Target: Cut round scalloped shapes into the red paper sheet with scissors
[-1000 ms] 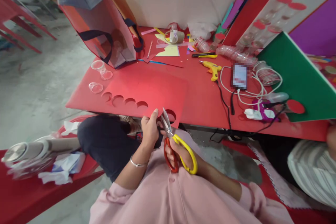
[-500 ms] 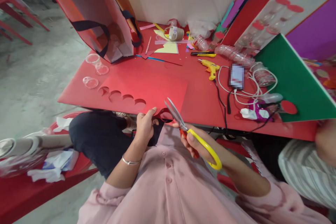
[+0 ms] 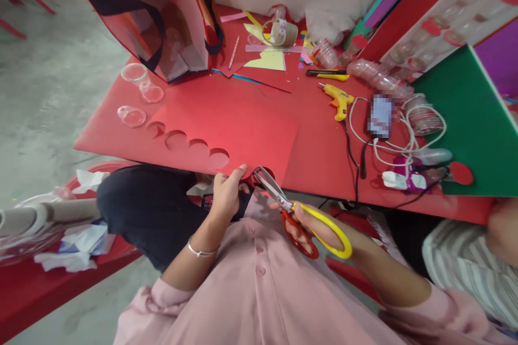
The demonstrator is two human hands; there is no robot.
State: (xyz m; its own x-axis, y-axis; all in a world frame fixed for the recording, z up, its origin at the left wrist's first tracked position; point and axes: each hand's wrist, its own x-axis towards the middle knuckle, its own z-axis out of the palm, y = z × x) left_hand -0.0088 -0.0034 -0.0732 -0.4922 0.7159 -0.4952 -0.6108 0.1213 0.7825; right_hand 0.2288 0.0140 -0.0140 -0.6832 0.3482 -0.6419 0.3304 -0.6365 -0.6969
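Observation:
A red sheet of paper (image 3: 238, 118) lies on the red table, with a row of several round cut-outs along its near edge. My left hand (image 3: 229, 191) pinches that edge between thumb and fingers, just left of the rightmost cut-out. In my right hand (image 3: 303, 223) is a pair of scissors (image 3: 279, 194) with one yellow and one red handle, my fingers through the loops. Its blades are slightly apart and lie over the rightmost round cut-out at the paper's near edge. Whether they touch the paper I cannot tell.
A yellow glue gun (image 3: 339, 99), a cutter knife (image 3: 327, 74) and a phone (image 3: 380, 116) with white cables lie to the right. Clear plastic lids (image 3: 133, 116) lie at left beside a large bag (image 3: 178, 38). Someone's striped sleeve (image 3: 465, 264) is at far right.
The scissors' handles have spread slightly and the blades now sit over the rightmost cut-out. My left hand keeps its grip on the paper. The whole view has shifted a little.

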